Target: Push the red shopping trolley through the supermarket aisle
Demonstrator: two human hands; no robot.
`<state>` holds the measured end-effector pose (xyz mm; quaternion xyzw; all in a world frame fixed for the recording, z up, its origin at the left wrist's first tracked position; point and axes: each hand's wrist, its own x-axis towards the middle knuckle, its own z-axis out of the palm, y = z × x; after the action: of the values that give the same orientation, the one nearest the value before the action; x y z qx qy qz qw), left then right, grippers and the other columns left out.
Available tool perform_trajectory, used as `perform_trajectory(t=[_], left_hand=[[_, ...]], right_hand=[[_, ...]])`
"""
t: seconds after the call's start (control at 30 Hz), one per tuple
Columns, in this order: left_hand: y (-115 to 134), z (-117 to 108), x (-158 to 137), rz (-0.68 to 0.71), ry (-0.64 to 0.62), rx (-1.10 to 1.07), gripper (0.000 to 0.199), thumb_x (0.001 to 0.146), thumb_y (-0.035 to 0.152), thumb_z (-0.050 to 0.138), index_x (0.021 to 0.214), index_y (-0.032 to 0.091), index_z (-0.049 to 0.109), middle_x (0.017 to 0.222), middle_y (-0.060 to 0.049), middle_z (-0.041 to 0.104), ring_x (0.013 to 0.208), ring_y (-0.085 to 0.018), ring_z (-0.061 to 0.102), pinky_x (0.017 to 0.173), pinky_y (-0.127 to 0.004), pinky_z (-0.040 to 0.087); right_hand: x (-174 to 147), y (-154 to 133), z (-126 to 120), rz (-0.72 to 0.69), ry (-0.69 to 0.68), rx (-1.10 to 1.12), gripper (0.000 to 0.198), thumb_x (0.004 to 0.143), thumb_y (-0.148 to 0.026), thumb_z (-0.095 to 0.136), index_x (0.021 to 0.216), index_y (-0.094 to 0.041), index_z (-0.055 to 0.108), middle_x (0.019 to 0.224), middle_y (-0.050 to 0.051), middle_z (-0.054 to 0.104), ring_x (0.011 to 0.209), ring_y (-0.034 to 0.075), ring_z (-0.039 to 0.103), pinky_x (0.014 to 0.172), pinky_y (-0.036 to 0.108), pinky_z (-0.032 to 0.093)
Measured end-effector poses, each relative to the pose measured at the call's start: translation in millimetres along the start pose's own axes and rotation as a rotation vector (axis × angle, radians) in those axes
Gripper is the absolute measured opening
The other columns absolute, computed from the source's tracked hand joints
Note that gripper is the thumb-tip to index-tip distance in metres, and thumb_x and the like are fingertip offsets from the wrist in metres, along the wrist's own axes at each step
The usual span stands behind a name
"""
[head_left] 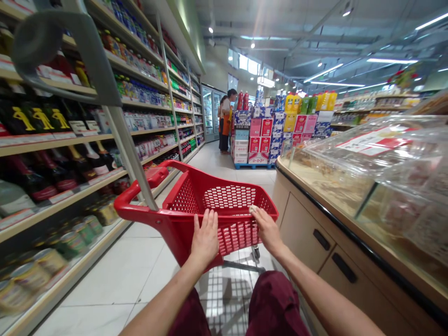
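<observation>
A red plastic shopping cart stands sideways in front of me, its perforated basket open at the top. My left hand lies on the cart's near side at the rim, fingers stretched out, holding nothing. At the right end of the same rim is my right hand, its fingers bent around a small crumpled whitish cloth. Part of that cloth is hidden by the fingers. A metal pole with a grey hook-like top rises by the cart's handle.
Shelves of bottles and cans line the left side. On the right runs a wooden counter with clear plastic covers. Ahead, stacked drink boxes sit on a blue pallet, with people beside them.
</observation>
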<state>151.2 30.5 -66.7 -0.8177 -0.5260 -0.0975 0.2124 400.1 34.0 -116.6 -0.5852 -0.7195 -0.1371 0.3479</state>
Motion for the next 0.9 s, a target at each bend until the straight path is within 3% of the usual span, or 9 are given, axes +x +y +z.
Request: perform_trajectory(t=[0.1, 0.23, 0.3, 0.4, 0.47, 0.57, 0.7, 0.8, 0.9], left_hand=[[-0.8, -1.8, -1.0, 0.022, -0.018, 0.008, 0.063, 0.071, 0.024, 0.036, 0.131, 0.006, 0.026, 0.139, -0.011, 0.028, 0.131, -0.025, 0.011, 0.105, -0.051, 0.002], [1.0, -2.2, -1.2, 0.024, -0.037, 0.004, 0.063, 0.072, 0.024, 0.036, 0.131, 0.005, 0.025, 0.140, -0.011, 0.026, 0.131, -0.026, 0.009, 0.105, -0.050, 0.002], [3.1, -1.7, -0.5, 0.014, -0.038, 0.002, 0.065, 0.070, 0.025, 0.038, 0.131, 0.005, 0.025, 0.140, -0.013, 0.025, 0.131, -0.026, 0.009, 0.105, -0.050, 0.001], [4.9, -1.3, 0.1, 0.021, -0.033, -0.006, 0.066, 0.070, 0.025, 0.038, 0.131, 0.004, 0.024, 0.140, -0.013, 0.025, 0.131, -0.026, 0.008, 0.105, -0.049, 0.000], [4.7, -1.4, -0.3, 0.029, -0.036, -0.008, 0.065, 0.071, 0.025, 0.037, 0.131, 0.004, 0.024, 0.140, -0.013, 0.025, 0.131, -0.026, 0.009, 0.105, -0.049, -0.001], [3.7, -1.8, -1.1, 0.025, -0.047, -0.008, 0.066, 0.070, 0.025, 0.037, 0.131, 0.004, 0.024, 0.140, -0.013, 0.024, 0.131, -0.026, 0.009, 0.105, -0.049, -0.001], [5.2, -2.3, -1.1, 0.028, -0.056, -0.017, 0.066, 0.071, 0.025, 0.037, 0.131, 0.004, 0.023, 0.141, -0.012, 0.023, 0.131, -0.025, 0.008, 0.105, -0.049, -0.001], [9.7, -2.0, -0.5, 0.041, -0.049, -0.029, 0.067, 0.070, 0.025, 0.037, 0.132, 0.005, 0.022, 0.141, -0.012, 0.022, 0.131, -0.025, 0.007, 0.105, -0.049, -0.001], [14.6, -0.8, -0.6, 0.034, -0.032, -0.028, 0.067, 0.070, 0.025, 0.037, 0.132, 0.004, 0.021, 0.141, -0.013, 0.021, 0.131, -0.026, 0.006, 0.105, -0.050, -0.002]], right_hand=[[1.2, -1.0, 3.7, -0.009, 0.019, 0.015, 0.060, 0.068, 0.001, 0.034, 0.123, -0.018, 0.045, 0.127, 0.005, 0.047, 0.120, 0.017, 0.038, 0.100, 0.037, 0.032], [-1.3, 26.2, -6.8, 0.298, 0.049, -0.064, 0.051, 0.073, -0.003, 0.035, 0.120, -0.016, 0.048, 0.117, 0.009, 0.055, 0.115, 0.021, 0.043, 0.095, 0.041, 0.037], [-2.9, 26.1, -7.6, 0.276, 0.049, -0.053, 0.052, 0.072, -0.001, 0.034, 0.119, -0.019, 0.049, 0.120, 0.007, 0.054, 0.116, 0.020, 0.042, 0.097, 0.040, 0.035], [-1.0, 4.5, 0.4, 0.081, 0.025, 0.012, 0.056, 0.071, 0.001, 0.032, 0.121, -0.020, 0.047, 0.127, 0.005, 0.047, 0.120, 0.016, 0.037, 0.101, 0.038, 0.030], [4.0, -10.1, 6.0, 0.038, 0.005, 0.031, 0.055, 0.071, -0.001, 0.034, 0.122, -0.017, 0.046, 0.127, 0.007, 0.047, 0.120, 0.017, 0.037, 0.100, 0.037, 0.031], [12.2, -13.2, 6.8, 0.098, -0.036, 0.014, 0.052, 0.071, -0.004, 0.040, 0.122, -0.015, 0.046, 0.122, 0.009, 0.051, 0.116, 0.021, 0.042, 0.096, 0.040, 0.035], [11.0, 15.3, -3.3, 0.135, -0.053, 0.000, 0.048, 0.071, -0.006, 0.041, 0.116, -0.019, 0.052, 0.122, 0.008, 0.051, 0.115, 0.021, 0.043, 0.093, 0.040, 0.037], [3.1, 32.2, -9.0, 0.268, -0.003, -0.057, 0.049, 0.071, -0.005, 0.040, 0.117, -0.016, 0.051, 0.124, 0.012, 0.049, 0.116, 0.023, 0.042, 0.094, 0.040, 0.037], [-0.6, 17.9, -4.0, 0.320, 0.031, -0.079, 0.050, 0.072, -0.002, 0.035, 0.118, -0.014, 0.050, 0.125, 0.012, 0.048, 0.119, 0.023, 0.038, 0.096, 0.041, 0.034]])
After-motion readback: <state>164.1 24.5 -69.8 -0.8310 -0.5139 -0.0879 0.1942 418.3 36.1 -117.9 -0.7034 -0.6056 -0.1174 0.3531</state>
